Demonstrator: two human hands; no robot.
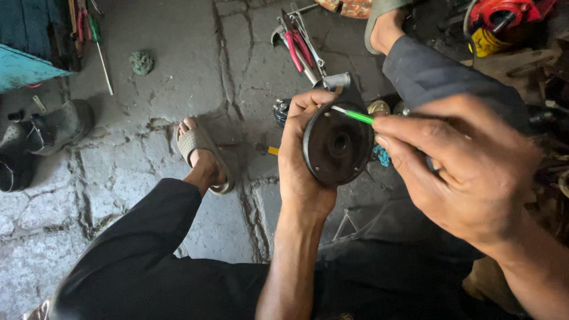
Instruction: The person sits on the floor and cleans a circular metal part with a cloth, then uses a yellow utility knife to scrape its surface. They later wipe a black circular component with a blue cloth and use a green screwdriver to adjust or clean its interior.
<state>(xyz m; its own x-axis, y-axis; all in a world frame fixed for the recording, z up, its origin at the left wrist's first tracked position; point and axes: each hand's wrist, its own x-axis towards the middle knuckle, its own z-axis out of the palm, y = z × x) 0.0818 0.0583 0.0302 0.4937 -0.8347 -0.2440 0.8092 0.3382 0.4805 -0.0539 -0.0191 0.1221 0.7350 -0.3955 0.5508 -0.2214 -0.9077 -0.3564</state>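
Work in hand: a round dark metal housing [338,144], held up over the lap, being worked on with a green-handled screwdriver [357,116].

Progress: by the look of it, mid-step. The tip sits at the upper rim of the disc face; whether a screw is going in or coming out cannot be told. Pliers and spanners lie unused on the floor, so more work on the part seems likely.

Left hand [301,160]: grip closed around the housing's left edge, fingers curled over the rim, face turned to the camera.

Right hand [459,169]: grip closed narrowly on the screwdriver, thumb and fingers pinching the handle; only a short green length and pale shank show.

Housing: circular, flat-faced, matt black with grime, raised rim, central bore, a grey tubular stub at the top.

Surroundings: cracked stone floor [178,89], grey and dusty; red-handled pliers [298,48] with steel spanners just beside them; a beige ribbed sandal [198,148] on one foot; dark trousers.
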